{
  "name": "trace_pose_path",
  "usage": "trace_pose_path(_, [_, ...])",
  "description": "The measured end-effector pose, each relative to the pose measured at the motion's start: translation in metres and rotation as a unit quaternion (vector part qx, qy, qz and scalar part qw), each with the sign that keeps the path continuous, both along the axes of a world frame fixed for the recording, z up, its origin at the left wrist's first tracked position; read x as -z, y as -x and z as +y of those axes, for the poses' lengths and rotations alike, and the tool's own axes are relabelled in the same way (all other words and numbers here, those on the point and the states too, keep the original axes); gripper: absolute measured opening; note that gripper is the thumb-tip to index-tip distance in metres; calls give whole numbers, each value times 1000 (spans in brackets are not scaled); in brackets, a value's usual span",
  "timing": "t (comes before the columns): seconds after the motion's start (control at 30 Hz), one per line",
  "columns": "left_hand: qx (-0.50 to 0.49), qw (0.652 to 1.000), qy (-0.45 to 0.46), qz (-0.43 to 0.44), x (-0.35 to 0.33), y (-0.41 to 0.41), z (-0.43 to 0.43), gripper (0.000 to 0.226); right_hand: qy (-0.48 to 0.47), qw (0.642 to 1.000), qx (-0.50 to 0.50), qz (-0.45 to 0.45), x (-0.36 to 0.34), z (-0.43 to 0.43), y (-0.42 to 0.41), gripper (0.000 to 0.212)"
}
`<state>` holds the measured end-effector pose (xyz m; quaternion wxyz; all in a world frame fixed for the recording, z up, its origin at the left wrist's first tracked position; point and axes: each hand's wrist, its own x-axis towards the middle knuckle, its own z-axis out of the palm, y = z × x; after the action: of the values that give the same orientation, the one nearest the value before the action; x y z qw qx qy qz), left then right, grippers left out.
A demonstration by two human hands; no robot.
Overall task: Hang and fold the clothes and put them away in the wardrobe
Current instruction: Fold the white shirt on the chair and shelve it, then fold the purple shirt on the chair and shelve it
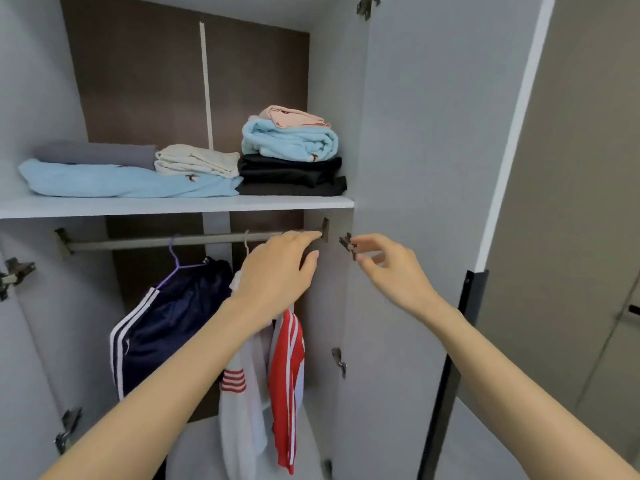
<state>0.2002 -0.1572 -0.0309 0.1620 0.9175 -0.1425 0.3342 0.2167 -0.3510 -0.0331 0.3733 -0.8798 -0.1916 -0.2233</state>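
Note:
The wardrobe stands open before me. A grey rail runs under the white shelf. On the rail hang a navy striped garment on a purple hanger and a white and red striped garment on a white hanger. My left hand reaches up at the right end of the rail, just in front of the white and red garment, fingers loosely curved and holding nothing that shows. My right hand hovers by the door hinge, fingers relaxed and empty.
Folded clothes lie on the shelf: a light blue piece under grey, a cream one, and a stack of black, light blue and pink. The open right door stands close beside my right arm.

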Motion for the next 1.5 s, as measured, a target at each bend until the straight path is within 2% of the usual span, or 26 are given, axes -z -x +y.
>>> trace_pose_path(0.2, [74,996,22,38,35,73,-27,41,-5,999,36,27,46,-32,103,29])
trace_pose_path(0.47, [194,971,-13,141,111,173,-81,39,-45,979,169,102,125,-82,254,30])
trace_pose_path(0.83, [364,896,-33,252,192,289,-223,43,-94,906,373,177,233,-194,449,31])
trace_pose_path(0.97, [407,864,-50,291,228,325,-286,43,-116,869,434,208,267,-239,503,32])
trace_pose_path(1.27, [437,814,-74,375,309,400,-404,43,-128,817,473,302,363,-336,594,35])
trace_pose_path(1.5, [457,786,-106,403,378,441,-426,42,-165,798,476,331,432,-353,639,35])
